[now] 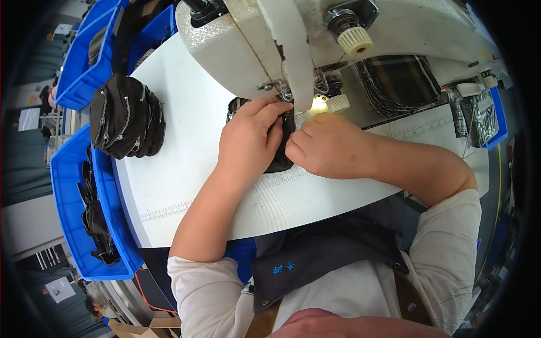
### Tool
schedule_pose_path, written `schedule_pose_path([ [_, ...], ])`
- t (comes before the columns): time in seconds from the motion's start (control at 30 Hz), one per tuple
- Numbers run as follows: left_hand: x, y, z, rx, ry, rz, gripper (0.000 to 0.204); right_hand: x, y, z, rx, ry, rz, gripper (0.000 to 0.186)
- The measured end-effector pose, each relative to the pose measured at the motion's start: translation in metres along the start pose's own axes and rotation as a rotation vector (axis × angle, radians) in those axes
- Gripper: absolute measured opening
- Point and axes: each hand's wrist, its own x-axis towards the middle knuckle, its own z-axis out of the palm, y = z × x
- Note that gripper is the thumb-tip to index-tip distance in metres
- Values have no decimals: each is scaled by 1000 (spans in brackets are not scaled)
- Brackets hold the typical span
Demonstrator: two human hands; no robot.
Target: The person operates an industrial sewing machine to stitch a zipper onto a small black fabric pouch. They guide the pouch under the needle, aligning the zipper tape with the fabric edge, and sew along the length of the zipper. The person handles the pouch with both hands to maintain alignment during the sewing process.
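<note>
Nearest me, below the sewing machine, my dark apron presses against the front edge of the white table. My forearms cross that edge and meet right under the machine's head.

My left hand lies flat over the small black pouch piece, fingers stretched forward and pressing down on it, fingertips almost at the presser foot. My right hand is curled into a loose fist just to the right of the foot, thumb and forefinger pinching the fabric's right edge; I cannot see the exact pinch, since my knuckles hide it. The pouch piece sits directly under the machine's needle area, mostly covered by my left hand, with its near end showing between my two hands.

To do this well, I judge that I should keep the left palm light enough for the fabric to feed, steer with the right pinch, and hold every fingertip clear of the needle.

Farther left of the machine stands a stack of finished black zippered pouches. Beyond that, off the table's left edge, blue plastic bins hold more dark pieces. To the right of the machine lies a plaid fabric piece.
</note>
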Motion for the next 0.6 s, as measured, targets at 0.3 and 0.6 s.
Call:
schedule_pose_path([
  [0.3,1,12,0,287,50,103,25,0,7,-14,67,-64,-13,12],
  [0.6,1,11,1,300,62,181,24,0,10,-23,96,-194,-3,14],
])
